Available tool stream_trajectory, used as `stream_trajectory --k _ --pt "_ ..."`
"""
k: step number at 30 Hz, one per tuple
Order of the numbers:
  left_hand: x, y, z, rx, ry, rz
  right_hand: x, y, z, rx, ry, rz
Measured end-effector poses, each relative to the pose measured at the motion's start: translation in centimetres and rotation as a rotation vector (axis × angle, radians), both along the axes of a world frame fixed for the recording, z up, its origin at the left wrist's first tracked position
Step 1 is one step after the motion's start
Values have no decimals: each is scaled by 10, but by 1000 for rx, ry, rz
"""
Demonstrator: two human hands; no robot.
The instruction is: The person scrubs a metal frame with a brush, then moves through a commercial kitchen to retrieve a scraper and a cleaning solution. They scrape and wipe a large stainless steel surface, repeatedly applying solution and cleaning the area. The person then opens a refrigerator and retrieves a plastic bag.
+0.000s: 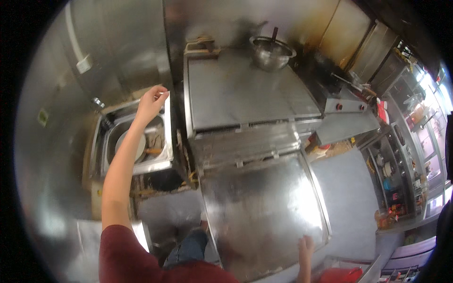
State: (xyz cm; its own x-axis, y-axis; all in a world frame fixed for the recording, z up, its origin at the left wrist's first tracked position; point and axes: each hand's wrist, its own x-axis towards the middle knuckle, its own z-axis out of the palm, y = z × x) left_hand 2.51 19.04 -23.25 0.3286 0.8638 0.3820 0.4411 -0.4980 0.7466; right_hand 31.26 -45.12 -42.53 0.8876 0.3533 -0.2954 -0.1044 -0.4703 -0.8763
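Observation:
My left hand [151, 102] is stretched out over the back right corner of a stainless steel sink [168, 141]. Its fingers are bent, and the picture does not settle whether something small is between them. Under that forearm, a pale round bowl or plate [141, 148] sits in the basin. Low in the view, my right hand [306, 244] is blurred, at the near right part of a broad stainless steel panel [258, 208]. Whether it grips or only overlaps the panel's edge is unclear.
A steel bowl [270, 58] with a dark handle rising from it stands on the steel counter [244, 92]. Right of it is a cooking range [345, 105] with red knobs. A shelving unit [389, 169] holds dishes and bottles. A red object [341, 275] lies at lower right.

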Motion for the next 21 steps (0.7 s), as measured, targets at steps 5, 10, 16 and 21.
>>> stream_trajectory --k 5,10,16,21 --pt "94 175 -6 180 226 75 0 49 -23 -8 65 -64" --pt "161 277 -16 330 465 214 7 97 -16 -147 68 -57" --pt "212 342 -31 559 781 246 -2 116 -7 -465 -58 92" --pt "220 371 -40 661 929 165 -20 130 5 -549 -126 131"
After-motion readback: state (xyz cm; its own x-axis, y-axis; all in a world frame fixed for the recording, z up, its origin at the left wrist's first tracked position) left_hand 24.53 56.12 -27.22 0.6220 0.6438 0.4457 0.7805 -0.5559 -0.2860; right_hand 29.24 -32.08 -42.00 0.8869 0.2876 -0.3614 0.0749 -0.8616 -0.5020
